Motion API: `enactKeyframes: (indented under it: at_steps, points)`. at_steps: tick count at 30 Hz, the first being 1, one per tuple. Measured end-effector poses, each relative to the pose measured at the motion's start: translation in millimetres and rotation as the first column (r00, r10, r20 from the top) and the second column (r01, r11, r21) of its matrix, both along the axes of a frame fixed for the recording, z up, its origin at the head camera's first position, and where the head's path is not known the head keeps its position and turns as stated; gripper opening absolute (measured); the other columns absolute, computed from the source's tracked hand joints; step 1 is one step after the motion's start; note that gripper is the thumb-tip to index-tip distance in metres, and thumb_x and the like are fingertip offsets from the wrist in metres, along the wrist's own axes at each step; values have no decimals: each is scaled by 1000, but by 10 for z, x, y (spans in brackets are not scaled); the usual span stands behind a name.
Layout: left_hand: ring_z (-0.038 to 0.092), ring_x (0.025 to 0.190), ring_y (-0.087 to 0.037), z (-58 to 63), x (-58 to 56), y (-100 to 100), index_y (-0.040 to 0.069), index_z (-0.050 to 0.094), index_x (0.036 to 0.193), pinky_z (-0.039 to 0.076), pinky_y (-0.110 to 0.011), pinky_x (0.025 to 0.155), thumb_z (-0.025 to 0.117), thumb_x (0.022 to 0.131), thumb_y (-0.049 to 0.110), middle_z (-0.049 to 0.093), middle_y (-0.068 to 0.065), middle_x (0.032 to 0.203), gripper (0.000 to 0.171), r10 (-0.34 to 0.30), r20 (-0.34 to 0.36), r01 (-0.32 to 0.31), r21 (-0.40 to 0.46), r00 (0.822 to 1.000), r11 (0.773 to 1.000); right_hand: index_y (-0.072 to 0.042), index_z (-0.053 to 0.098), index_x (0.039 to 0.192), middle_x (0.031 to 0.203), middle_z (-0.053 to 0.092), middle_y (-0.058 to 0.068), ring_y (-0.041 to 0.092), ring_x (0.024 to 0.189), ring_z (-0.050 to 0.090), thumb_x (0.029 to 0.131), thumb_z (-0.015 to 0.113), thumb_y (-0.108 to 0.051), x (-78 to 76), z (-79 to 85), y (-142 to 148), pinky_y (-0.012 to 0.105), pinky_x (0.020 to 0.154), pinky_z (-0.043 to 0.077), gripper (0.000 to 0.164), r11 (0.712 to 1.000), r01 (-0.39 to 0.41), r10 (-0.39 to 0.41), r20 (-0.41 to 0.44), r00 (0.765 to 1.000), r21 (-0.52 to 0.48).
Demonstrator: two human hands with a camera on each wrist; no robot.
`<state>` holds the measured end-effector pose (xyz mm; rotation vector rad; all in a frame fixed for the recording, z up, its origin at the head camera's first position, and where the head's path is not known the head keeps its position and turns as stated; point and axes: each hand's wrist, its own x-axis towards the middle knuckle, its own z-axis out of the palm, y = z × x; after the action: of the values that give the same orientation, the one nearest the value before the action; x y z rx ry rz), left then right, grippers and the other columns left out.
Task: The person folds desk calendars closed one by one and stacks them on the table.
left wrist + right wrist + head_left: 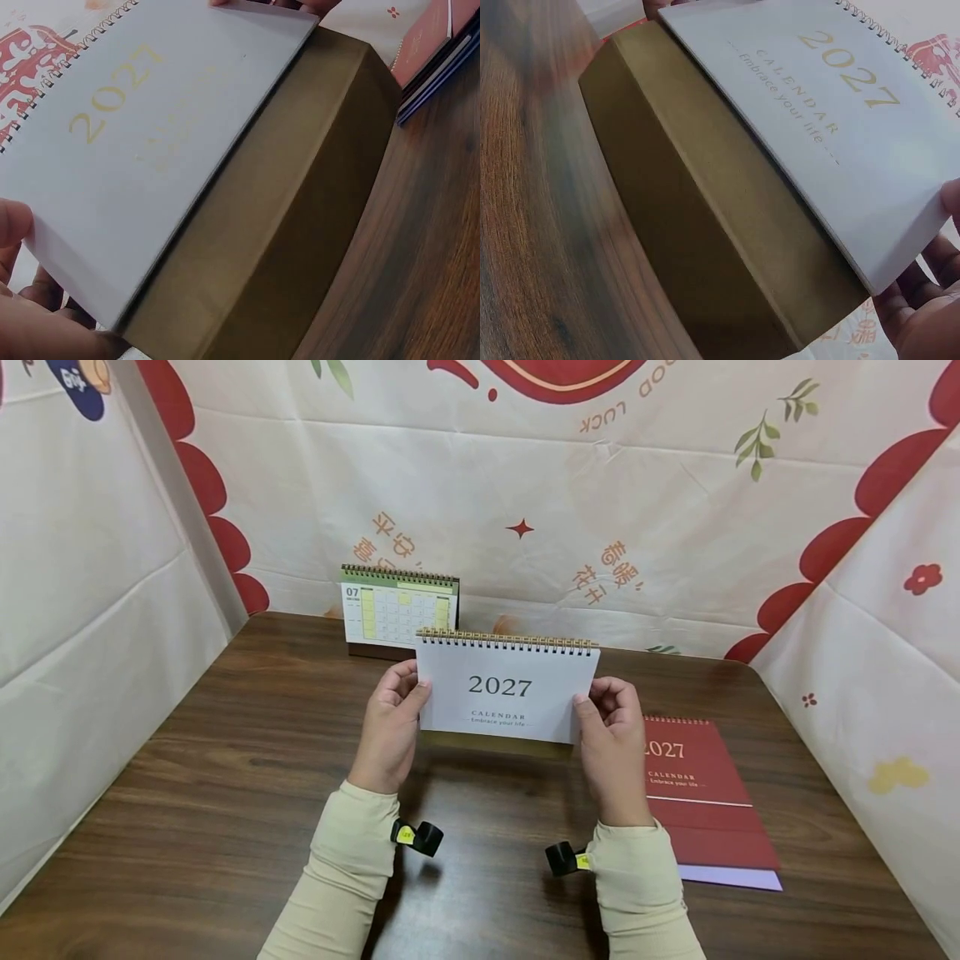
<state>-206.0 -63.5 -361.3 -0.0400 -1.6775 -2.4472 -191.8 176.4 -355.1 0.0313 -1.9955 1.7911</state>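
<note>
A white desk calendar marked 2027, with a gold spiral binding along its top, is held up between both hands. My left hand grips its left edge, thumb on the front cover and fingers behind. On the opposite edge my right hand holds it the same way. The gold-brown stand base shows below the white cover in the left wrist view. In the right wrist view that base hangs tilted above the table, and the cover faces the camera.
Behind, on the left, a desk calendar opened to 07 stands upright on the brown wooden table. A red 2027 calendar lies at the right, partly behind my right hand, with a lilac edge beneath. Printed cloth walls surround the table.
</note>
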Motion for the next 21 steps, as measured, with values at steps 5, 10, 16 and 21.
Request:
enactKeyframes:
  at_steps: [5,10,16,21]
  points:
    - [54,102,-20,2,6,29,4,56,126,44,-30,83,54,101,2,57,-10,116,26,30,4,-30,-10,1000,1000,-2,55,133,114,58,8,19,100,52,102,55,-9,24,31,10,23,80,45,32,999,-3,2,15,1000,35]
    - [55,101,-18,-12,8,54,4,56,127,46,-29,82,54,101,2,57,-9,116,27,36,7,-36,-5,999,999,-5,57,137,121,59,8,17,104,53,103,54,-17,44,55,8,22,82,47,36,999,-6,4,49,999,49]
    - [57,99,-16,-12,-12,8,11,46,143,48,-25,84,54,99,-2,59,-8,109,46,-14,-27,15,44,1000,999,0,56,129,112,56,9,20,99,52,103,52,-12,32,50,-17,22,79,46,28,1000,-21,22,43,999,-19]
    - [53,102,-17,-8,-3,-13,1,52,139,47,-25,84,53,101,1,56,-9,116,38,-60,-23,60,15,998,998,4,52,125,109,54,10,21,99,50,104,48,-5,34,45,-36,24,81,44,23,995,-40,43,26,999,-88]
